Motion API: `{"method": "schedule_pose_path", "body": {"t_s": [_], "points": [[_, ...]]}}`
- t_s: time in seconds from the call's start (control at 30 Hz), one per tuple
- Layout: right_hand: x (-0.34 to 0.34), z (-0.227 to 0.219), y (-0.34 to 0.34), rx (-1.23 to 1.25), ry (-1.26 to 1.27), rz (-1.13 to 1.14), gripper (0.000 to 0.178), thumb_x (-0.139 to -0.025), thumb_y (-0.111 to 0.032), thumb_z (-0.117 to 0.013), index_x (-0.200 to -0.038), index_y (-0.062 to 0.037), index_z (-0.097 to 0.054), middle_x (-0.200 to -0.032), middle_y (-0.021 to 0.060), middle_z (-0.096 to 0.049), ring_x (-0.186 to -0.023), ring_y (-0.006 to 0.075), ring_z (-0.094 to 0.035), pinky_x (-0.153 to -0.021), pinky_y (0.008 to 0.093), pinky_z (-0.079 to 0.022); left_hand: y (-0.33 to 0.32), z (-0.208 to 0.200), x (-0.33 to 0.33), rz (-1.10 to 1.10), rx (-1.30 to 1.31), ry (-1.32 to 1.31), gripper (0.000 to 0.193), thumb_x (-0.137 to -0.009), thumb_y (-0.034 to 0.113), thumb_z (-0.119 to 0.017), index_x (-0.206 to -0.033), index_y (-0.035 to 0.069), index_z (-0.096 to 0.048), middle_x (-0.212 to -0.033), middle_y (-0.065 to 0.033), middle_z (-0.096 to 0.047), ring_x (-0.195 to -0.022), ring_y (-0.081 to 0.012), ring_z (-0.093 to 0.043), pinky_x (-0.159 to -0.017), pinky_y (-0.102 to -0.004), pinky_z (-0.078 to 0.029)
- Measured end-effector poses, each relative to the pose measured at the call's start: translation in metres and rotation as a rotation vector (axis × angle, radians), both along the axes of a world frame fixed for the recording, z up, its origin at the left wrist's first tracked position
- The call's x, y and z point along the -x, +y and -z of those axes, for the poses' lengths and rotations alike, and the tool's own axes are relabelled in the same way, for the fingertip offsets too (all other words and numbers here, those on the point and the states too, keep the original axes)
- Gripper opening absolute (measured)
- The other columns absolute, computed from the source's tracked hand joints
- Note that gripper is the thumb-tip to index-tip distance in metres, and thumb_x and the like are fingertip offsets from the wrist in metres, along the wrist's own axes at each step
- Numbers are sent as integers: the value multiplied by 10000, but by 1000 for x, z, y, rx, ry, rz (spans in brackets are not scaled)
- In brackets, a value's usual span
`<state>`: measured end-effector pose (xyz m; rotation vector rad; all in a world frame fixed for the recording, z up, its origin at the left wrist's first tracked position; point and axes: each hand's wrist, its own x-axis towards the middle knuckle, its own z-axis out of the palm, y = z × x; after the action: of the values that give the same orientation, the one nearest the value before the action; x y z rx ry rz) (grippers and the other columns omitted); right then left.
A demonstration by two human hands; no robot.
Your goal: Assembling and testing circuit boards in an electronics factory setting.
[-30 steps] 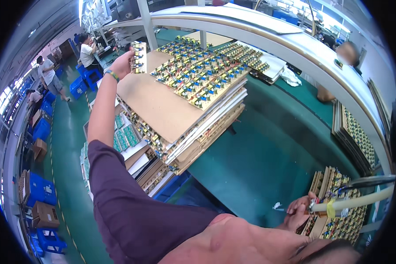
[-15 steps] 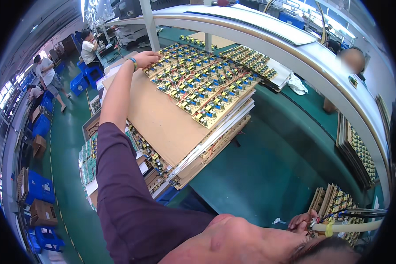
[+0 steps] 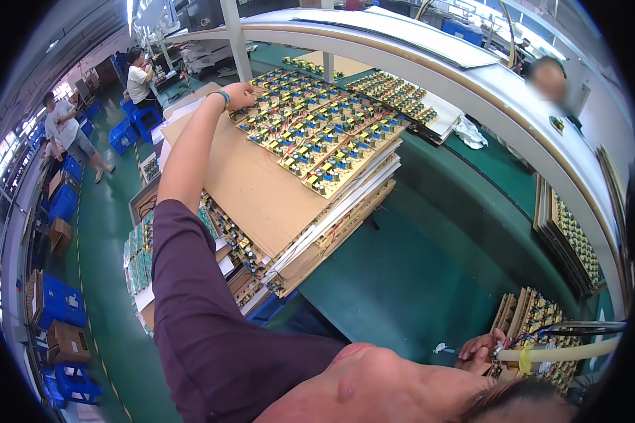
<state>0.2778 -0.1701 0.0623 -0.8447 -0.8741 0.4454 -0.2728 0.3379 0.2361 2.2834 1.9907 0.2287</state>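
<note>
Left hand (image 3: 240,95) is at the far-left corner of the populated circuit boards (image 3: 324,134), fingers bent down at their edge; can't tell if it pinches one. Boards sit on the top cardboard sheet (image 3: 261,194) of the stack (image 3: 335,229), close to its right edge; a wide strip of sheet shows near-left. White shelf (image 3: 508,92) crosses the far side. Right hand (image 3: 476,350) is curled by the cream hose (image 3: 575,353), grip unclear. Green benchtop (image 3: 416,261) leaves room between stack and right hand. Marking on blue bin (image 3: 62,299) too small to read.
</note>
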Motion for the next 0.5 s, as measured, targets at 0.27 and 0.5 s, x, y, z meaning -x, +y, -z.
{"method": "schedule_pose_path", "body": {"t_s": [0.27,0.5], "points": [[3,-4,-5,15,35,-19,528,-836,-260,-699,-1208,-11,-420,-651,23,-438,-444,89,-387,-392,206,-338,-7,1,-18,-11,-12,93,754,-692,320,-709,-1324,20,-427,-1252,-226,-544,-1147,-320,-541,-955,-364,-434],[3,-5,-5,22,29,-34,562,-821,-286,-715,-1202,-8,-409,-662,23,-444,-453,91,-401,-410,206,-351,0,8,-5,13,-49,133,729,-723,299,-716,-1342,81,-398,-1048,-165,-641,-960,-276,-622,-837,-345,-485]]}}
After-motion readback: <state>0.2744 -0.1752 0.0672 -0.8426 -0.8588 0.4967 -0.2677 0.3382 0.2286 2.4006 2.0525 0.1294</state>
